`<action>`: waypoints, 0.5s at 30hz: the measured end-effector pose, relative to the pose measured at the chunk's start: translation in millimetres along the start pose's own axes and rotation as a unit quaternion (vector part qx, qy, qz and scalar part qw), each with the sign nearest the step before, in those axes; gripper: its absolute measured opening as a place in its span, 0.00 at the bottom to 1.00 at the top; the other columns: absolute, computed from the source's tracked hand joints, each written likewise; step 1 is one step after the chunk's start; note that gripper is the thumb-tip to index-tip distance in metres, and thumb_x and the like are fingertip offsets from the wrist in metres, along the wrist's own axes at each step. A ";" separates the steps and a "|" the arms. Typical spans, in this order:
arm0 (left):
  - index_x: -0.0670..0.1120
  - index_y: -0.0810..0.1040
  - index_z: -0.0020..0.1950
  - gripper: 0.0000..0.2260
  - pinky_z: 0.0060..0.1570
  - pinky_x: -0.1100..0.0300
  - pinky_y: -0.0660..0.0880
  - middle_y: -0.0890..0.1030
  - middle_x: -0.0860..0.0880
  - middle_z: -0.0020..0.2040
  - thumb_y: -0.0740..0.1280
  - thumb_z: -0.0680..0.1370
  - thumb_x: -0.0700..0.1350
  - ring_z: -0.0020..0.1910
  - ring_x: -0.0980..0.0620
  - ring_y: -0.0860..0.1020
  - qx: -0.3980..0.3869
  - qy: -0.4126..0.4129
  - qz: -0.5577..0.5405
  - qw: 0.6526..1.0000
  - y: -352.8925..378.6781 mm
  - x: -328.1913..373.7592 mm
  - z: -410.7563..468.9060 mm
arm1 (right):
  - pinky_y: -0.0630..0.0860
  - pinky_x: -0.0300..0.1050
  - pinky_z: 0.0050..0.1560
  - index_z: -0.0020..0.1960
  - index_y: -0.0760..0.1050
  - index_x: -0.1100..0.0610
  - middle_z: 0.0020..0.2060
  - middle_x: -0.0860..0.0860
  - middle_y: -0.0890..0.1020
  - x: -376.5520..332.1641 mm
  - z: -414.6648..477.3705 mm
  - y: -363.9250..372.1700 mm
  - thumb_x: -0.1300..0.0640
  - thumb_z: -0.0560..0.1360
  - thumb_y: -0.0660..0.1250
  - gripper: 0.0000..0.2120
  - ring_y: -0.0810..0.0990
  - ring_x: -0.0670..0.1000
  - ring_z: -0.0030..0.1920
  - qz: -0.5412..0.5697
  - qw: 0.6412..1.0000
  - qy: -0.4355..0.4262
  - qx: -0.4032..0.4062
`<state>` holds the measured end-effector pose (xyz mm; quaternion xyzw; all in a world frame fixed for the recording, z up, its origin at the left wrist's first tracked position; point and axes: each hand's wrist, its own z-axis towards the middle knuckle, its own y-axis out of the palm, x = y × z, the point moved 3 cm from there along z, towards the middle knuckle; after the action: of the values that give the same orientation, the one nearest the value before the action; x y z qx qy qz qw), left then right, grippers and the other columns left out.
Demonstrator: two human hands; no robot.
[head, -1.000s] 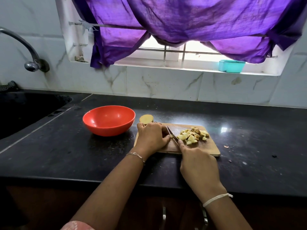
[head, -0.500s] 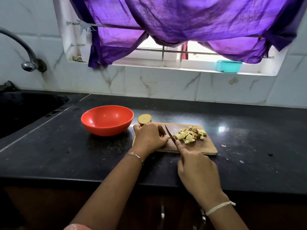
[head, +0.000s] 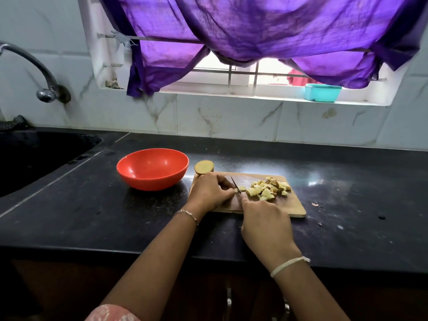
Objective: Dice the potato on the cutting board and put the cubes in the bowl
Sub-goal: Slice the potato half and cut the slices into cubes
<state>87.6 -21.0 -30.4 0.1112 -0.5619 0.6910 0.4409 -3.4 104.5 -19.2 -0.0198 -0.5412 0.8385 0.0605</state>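
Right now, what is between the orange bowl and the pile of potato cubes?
In the head view, the left hand pinning a small potato piece, and the knife set against it. The uncut potato half sits just behind.

In front of you a purple curtain (head: 254,31) hangs bunched over the window (head: 243,70), and a teal tub (head: 322,92) sits on the sill (head: 231,92) at its right end. To your left a curved metal tap (head: 46,95) comes off the marbled wall tiles (head: 227,119) above a dark sink (head: 34,156). The black counter (head: 92,216) carries a few small scraps (head: 316,205) at the right. Below its edge, two metal cabinet handles (head: 228,302) show.
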 end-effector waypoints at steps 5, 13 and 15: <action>0.52 0.85 0.40 0.03 0.51 0.57 0.73 0.83 0.57 0.37 0.74 0.70 0.50 0.32 0.63 0.72 0.009 -0.015 0.000 1.000 0.1 -2.4 0.4 | 0.73 0.44 0.43 0.77 0.57 0.48 0.52 0.51 0.80 4.4 -2.9 3.5 0.58 0.79 0.57 0.28 0.80 0.52 0.51 0.052 0.999 0.017 0.003; 0.52 0.85 0.42 0.03 0.60 0.52 0.72 0.84 0.57 0.43 0.73 0.72 0.50 0.39 0.58 0.74 0.018 -0.023 0.016 0.999 1.4 -4.5 3.4 | 0.74 0.45 0.46 0.77 0.53 0.41 0.52 0.49 0.80 11.9 -23.0 -0.5 0.53 0.80 0.55 0.27 0.79 0.51 0.52 0.085 0.996 0.027 0.022; 0.52 0.85 0.42 0.03 0.60 0.51 0.72 0.84 0.56 0.43 0.73 0.72 0.50 0.39 0.57 0.75 0.016 -0.024 0.017 0.999 1.3 -4.2 3.6 | 0.74 0.44 0.46 0.77 0.54 0.42 0.53 0.48 0.80 11.3 -21.2 -0.7 0.53 0.80 0.55 0.27 0.79 0.50 0.53 0.078 0.997 0.022 0.019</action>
<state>87.9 -26.2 -32.7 0.1255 -0.5627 0.7047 0.4134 -12.5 125.4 -27.0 -0.0792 -0.5203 0.8503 0.0071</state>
